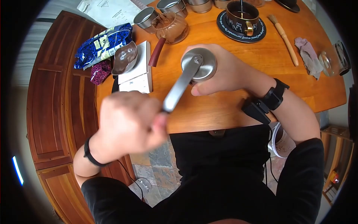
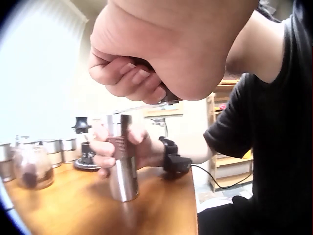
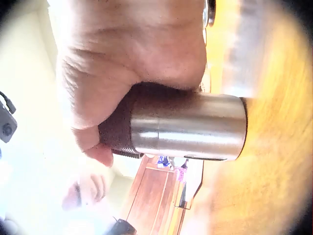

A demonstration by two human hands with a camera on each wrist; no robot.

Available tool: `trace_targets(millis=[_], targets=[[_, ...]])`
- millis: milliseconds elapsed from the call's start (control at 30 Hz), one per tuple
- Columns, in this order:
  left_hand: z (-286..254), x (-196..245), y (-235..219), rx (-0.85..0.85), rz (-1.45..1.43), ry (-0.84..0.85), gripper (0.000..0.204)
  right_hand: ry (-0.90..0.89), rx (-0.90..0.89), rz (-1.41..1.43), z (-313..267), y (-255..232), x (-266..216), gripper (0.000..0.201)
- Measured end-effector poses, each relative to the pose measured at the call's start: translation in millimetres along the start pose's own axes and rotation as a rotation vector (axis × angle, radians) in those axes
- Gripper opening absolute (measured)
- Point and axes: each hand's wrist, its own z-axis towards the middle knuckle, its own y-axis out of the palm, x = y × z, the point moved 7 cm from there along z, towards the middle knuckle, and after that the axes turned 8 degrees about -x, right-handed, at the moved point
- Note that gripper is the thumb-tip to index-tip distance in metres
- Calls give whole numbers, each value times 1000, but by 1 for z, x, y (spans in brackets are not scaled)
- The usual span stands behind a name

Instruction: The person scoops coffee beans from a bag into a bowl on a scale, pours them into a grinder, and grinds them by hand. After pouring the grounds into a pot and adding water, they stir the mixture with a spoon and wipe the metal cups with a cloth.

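Note:
A steel hand coffee grinder with a brown grip band stands upright over the wooden table. My right hand wraps around its body at the band, thumb toward me. In the right wrist view, the grinder's lower steel cylinder sticks out below the palm, its base close over the tabletop. From the round lid a flat crank arm reaches toward my left. My left hand grips the knob at the crank's end; the curled fingers mostly hide the knob.
Left of the grinder lie a white scale, a smoky scoop-shaped dish and a blue bag. Behind stand a brown-stained glass pot with a red handle and a black cup on a saucer. A brush and cloth lie right.

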Motion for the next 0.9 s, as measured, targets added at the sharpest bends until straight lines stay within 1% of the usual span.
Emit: trace_targets(millis=[33,67,133,167,233,267,367,467,567,667,767,867,900], targets=[[-5,-16,3,-48,56,-79,31,5,-2,1,-1,-1,0,29],[-8,-34,5,-31,62,-170,33,-45,2,-40,-1,1,-4,29],[-8,-63,10,-23,-23,-324,38,-145,7,-121,0,8,-11,30],[-7,-75,12,-23,-65,-392,40,-126,6,-93,-1,9,-10,30],[6,-83,10,-65,-60,-466,44,-87,4,-36,-2,9,-10,30],[13,-86,8,-101,-18,-510,48,-80,13,-75,-3,7,-12,29],[36,-98,10,-119,21,-548,52,-4,-12,-51,-4,4,-7,30],[67,-109,14,-146,-21,-541,58,-41,-60,-111,-4,9,-16,30],[99,-101,10,-148,-12,-480,58,-73,-57,-104,-6,12,-16,32],[137,-75,9,-178,73,-349,58,-59,-131,-52,-6,22,-12,33],[157,-39,1,-202,-4,-240,55,-92,-134,-27,-7,24,-16,35],[163,-10,-5,-174,-3,-104,45,-152,-101,-112,-8,24,-28,33],[164,1,-6,-155,22,-45,41,-163,-62,-194,-9,24,-27,34]])
